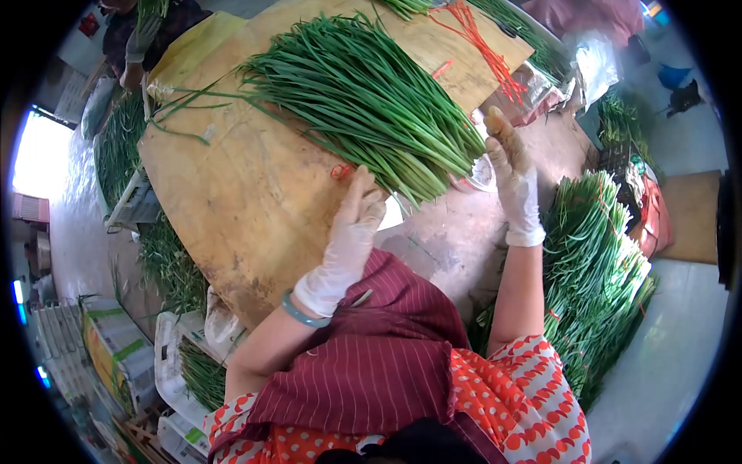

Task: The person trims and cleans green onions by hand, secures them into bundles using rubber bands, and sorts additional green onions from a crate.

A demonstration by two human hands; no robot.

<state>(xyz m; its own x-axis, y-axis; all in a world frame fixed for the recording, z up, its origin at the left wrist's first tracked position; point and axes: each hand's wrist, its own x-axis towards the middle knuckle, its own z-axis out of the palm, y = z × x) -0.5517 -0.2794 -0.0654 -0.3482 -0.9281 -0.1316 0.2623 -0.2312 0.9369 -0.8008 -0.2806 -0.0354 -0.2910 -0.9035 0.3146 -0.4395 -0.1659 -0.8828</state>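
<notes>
A big bundle of green leafy stalks lies on the worn wooden board, its pale cut ends toward me. My left hand, in a whitish glove, is at the board's near edge, just left of the stalk ends; its fingers are extended and nothing shows in them. On the other side of the ends is my right hand, also gloved, fingers raised and apart, holding nothing. A small red tie lies beside my left fingertips. Several loose stalks trail off the bundle's left side.
Red ties lie on the board's far right. A tall heap of stalks stands at my right. Crates are at the lower left. Another person's gloved hand holds stalks at the upper left.
</notes>
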